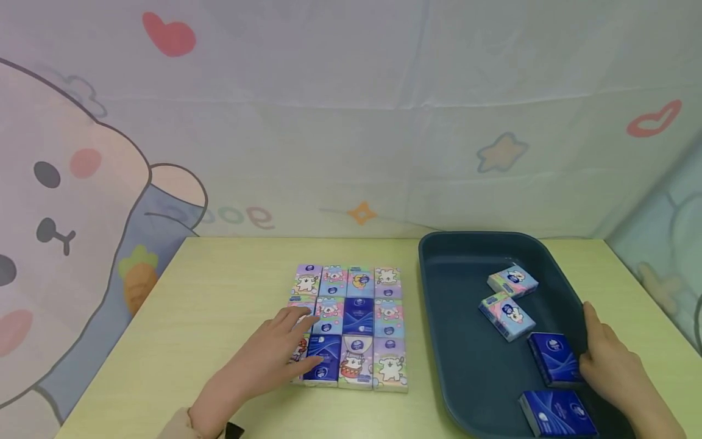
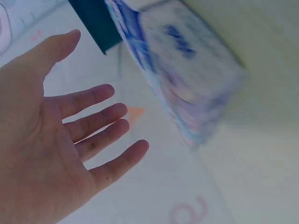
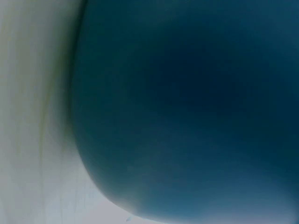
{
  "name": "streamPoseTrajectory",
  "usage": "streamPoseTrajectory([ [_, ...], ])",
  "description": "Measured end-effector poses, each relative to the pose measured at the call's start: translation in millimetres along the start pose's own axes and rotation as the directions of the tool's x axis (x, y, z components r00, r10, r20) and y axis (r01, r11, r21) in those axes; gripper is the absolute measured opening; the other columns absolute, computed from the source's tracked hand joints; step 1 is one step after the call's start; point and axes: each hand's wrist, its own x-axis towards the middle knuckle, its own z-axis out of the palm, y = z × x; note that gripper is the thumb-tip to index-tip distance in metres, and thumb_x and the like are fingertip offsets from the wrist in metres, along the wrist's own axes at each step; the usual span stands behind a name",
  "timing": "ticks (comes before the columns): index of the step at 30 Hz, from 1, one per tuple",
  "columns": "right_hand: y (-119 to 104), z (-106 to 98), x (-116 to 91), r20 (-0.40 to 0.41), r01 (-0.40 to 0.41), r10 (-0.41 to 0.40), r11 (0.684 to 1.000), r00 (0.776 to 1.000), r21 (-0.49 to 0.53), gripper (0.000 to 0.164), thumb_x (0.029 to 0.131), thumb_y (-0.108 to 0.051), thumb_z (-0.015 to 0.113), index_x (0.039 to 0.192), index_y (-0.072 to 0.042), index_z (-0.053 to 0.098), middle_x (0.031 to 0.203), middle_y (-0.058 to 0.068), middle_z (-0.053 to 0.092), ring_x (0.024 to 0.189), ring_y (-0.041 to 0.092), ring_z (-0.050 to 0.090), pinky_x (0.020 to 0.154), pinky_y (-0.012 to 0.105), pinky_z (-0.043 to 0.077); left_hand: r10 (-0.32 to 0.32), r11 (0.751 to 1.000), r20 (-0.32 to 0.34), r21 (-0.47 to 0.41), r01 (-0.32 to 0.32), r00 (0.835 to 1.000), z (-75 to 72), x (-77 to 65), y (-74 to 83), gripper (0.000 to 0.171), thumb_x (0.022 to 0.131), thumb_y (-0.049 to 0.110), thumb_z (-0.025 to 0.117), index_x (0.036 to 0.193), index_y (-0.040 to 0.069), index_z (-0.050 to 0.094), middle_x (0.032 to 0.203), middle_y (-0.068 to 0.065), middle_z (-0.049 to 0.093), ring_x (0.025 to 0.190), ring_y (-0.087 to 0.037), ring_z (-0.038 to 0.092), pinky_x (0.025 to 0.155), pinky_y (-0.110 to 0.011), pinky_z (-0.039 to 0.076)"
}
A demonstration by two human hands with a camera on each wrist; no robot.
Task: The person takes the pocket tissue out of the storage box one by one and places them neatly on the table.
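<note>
Left hand (image 1: pixel 274 350) spreads over the left part of a block of tissue packs (image 1: pixel 389 317), fingers loosely extended and holding nothing. Under and right of it, the packs lie snugly in three rows; they should prove light, soft and a bit slick in their film, easily dented. Pinching the long sides lightly looks best, starting from the block's outer edge. Farther right, a dark tray (image 1: pixel 460 366), likely stiff, holds two pastel packs (image 1: pixel 512 280) and two blue packs (image 1: pixel 554 358). Right hand (image 1: pixel 614 366) lies over the tray's right rim, a sensible hold, thumb inside beside a blue pack; whether its fingers grip, I cannot tell.
</note>
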Motion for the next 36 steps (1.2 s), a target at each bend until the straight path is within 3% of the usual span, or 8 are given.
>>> streamPoseTrajectory([
  [5,0,-1,0,0.008,-0.004,0.004,1.000,1.000,-0.002,0.083,0.077,0.006,0.049,0.144,0.019,0.002,0.115,0.049,0.040,0.100,0.062,0.047,0.064,0.065,0.045,0.115,0.993,-0.022,0.036,-0.114,0.993,-9.2,19.8,22.2,0.064,0.090,0.045,0.061,0.140,0.008,0.046,0.142,-0.012,0.049,0.134,-0.030,0.044,0.104,-0.049,0.044],
  [18,-2,1,1,-0.028,0.013,-0.013,1.000,1.000,0.000,0.083,0.075,0.007,0.050,0.144,0.020,0.005,0.111,0.047,0.043,0.095,0.060,0.051,0.060,0.062,0.045,0.275,0.952,-0.013,0.141,-0.271,0.961,-25.4,75.8,85.0,0.061,0.093,0.045,0.057,0.140,0.008,0.047,0.140,-0.008,0.052,0.131,-0.023,0.050,0.103,-0.039,0.047],
  [22,-1,2,1,-0.035,0.016,-0.016,1.000,0.999,-0.001,0.083,0.075,0.007,0.050,0.144,0.019,0.005,0.112,0.047,0.043,0.096,0.060,0.050,0.062,0.064,0.045,0.330,0.926,-0.024,0.200,-0.319,0.944,-25.8,95.3,105.0,0.061,0.094,0.048,0.055,0.138,0.006,0.049,0.136,-0.007,0.056,0.124,-0.019,0.055,0.098,-0.030,0.050],
  [27,-1,3,1,-0.044,0.011,-0.011,1.000,0.999,-0.005,0.082,0.076,0.006,0.050,0.144,0.019,0.007,0.113,0.047,0.043,0.100,0.062,0.048,0.065,0.066,0.044,0.383,0.881,0.020,0.292,-0.371,0.924,-21.6,121.9,130.8,0.063,0.094,0.052,0.050,0.138,0.006,0.050,0.130,-0.006,0.059,0.115,-0.015,0.059,0.093,-0.022,0.051],
  [32,0,3,1,-0.051,0.008,-0.008,1.000,0.999,-0.003,0.081,0.076,0.006,0.050,0.144,0.019,0.008,0.113,0.047,0.043,0.100,0.063,0.048,0.066,0.067,0.044,0.452,0.830,0.102,0.314,-0.460,0.886,-10.7,142.3,157.9,0.065,0.093,0.056,0.050,0.139,0.010,0.049,0.129,-0.001,0.059,0.112,-0.010,0.059,0.091,-0.019,0.051],
  [36,0,4,0,-0.078,0.019,-0.019,1.000,0.997,-0.003,0.080,0.075,0.006,0.050,0.143,0.020,0.010,0.112,0.048,0.044,0.099,0.063,0.048,0.065,0.067,0.044,0.536,0.739,0.228,0.340,-0.582,0.813,-4.8,152.5,185.7,0.072,0.089,0.059,0.054,0.145,0.015,0.042,0.140,0.004,0.051,0.124,-0.006,0.051,0.096,-0.016,0.047],
])
